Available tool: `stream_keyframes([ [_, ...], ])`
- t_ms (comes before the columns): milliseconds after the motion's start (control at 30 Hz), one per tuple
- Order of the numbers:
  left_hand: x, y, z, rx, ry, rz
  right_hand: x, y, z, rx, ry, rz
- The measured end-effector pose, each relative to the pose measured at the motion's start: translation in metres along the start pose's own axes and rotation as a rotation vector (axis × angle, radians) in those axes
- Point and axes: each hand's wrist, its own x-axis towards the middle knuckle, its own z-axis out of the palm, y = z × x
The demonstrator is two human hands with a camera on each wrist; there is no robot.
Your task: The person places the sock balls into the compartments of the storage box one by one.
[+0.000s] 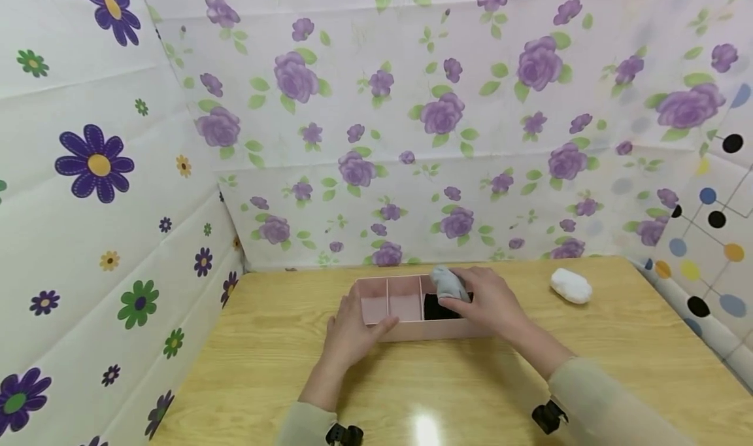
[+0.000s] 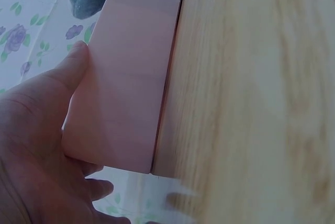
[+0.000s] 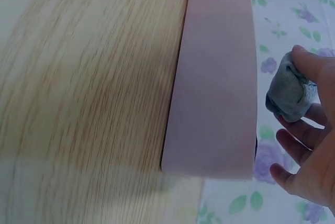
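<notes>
A pink divided box (image 1: 406, 331) stands on the table, long side toward me. My left hand (image 1: 348, 331) holds its left end, thumb on the front rim and the other fingers round the end; the left wrist view shows this hand (image 2: 42, 124) at the box's corner. Over the right part of the box, my right hand (image 1: 491, 299) pinches a rolled grey sock (image 1: 447, 282) between thumb and fingers. In the right wrist view the grey sock (image 3: 290, 90) is above the rim. Below it, a black bundle (image 1: 436, 307), probably a sock, lies in a right-hand compartment, partly hidden.
A rolled white bundle (image 1: 570, 286), likely a sock, lies on the wooden table (image 1: 265, 367) to the right of the box. Two compartments at the box's left show bare pink floors. Flowered cloth (image 1: 365, 223) hangs behind the table's back edge and along the sides.
</notes>
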Motion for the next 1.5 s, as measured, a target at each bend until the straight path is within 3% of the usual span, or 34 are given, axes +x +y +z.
stream_keyframes([
  [333, 0.0, -0.004, -0.003, -0.009, -0.008, 0.011, 0.01, -0.015, 0.019, -0.005, -0.021, 0.025],
  [667, 0.002, 0.0, -0.003, 0.004, -0.004, 0.012, 0.022, -0.029, 0.029, 0.042, -0.06, -0.008],
  [1233, 0.003, -0.001, -0.009, 0.016, -0.004, 0.008, 0.034, -0.054, 0.042, -0.019, -0.082, 0.003],
  [1500, 0.003, 0.001, -0.006, 0.01, -0.007, 0.02, 0.03, -0.054, 0.046, -0.092, -0.081, 0.0],
])
